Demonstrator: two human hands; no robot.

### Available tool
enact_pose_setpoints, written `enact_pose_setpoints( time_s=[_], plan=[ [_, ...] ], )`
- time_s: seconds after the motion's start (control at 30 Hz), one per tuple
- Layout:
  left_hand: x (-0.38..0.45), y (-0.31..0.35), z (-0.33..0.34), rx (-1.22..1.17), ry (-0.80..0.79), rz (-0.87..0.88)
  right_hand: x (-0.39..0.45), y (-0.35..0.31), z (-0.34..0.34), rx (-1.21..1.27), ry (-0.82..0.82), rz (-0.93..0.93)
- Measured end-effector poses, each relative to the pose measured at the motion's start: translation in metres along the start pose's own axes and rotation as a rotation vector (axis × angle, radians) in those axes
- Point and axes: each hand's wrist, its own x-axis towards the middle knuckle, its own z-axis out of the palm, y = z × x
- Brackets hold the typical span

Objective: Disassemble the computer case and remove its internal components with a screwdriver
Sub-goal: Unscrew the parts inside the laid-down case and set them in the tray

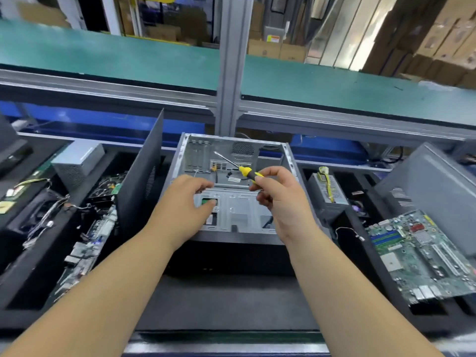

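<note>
An open grey computer case (289, 161) lies on its side in the middle of the bench, its inside mostly bare metal. My right hand (280, 197) holds a yellow-and-black screwdriver (246, 171) by the handle, with the shaft pointing up and left over the case's rear. My left hand (184, 202) reaches into the drive cage (239, 210) at the near end, fingers curled on a green tab (206, 201) and the cage's crossbar.
A black side panel (140, 176) stands upright left of the case. Further left lie a power supply (77, 161), cables and boards. On the right sit another power supply (328, 191), a green motherboard (422, 256) and a grey panel (435, 181). A green shelf (128, 57) runs behind.
</note>
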Motion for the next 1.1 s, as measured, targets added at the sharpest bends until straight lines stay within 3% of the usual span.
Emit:
enact_pose_setpoints(
  time_s=[0.17,0.3,0.53,0.77,1.1],
  plan=[
    [-0.018,-0.041,-0.009,0.037,-0.135,-0.067,-0.001,0.013,0.024,-0.133,0.015,-0.097],
    [-0.024,-0.059,-0.013,0.122,-0.093,-0.051,-0.002,0.021,0.041,-0.179,0.02,-0.134],
    [-0.027,-0.078,-0.018,0.063,-0.111,-0.029,-0.004,0.029,0.07,-0.399,-0.027,-0.158],
    [-0.024,-0.087,-0.02,0.024,-0.044,-0.06,0.002,0.03,0.084,-0.445,-0.021,-0.205],
    [-0.014,-0.095,-0.023,-0.018,-0.07,-0.078,0.011,0.033,0.101,-0.522,-0.014,-0.165]
  ],
)
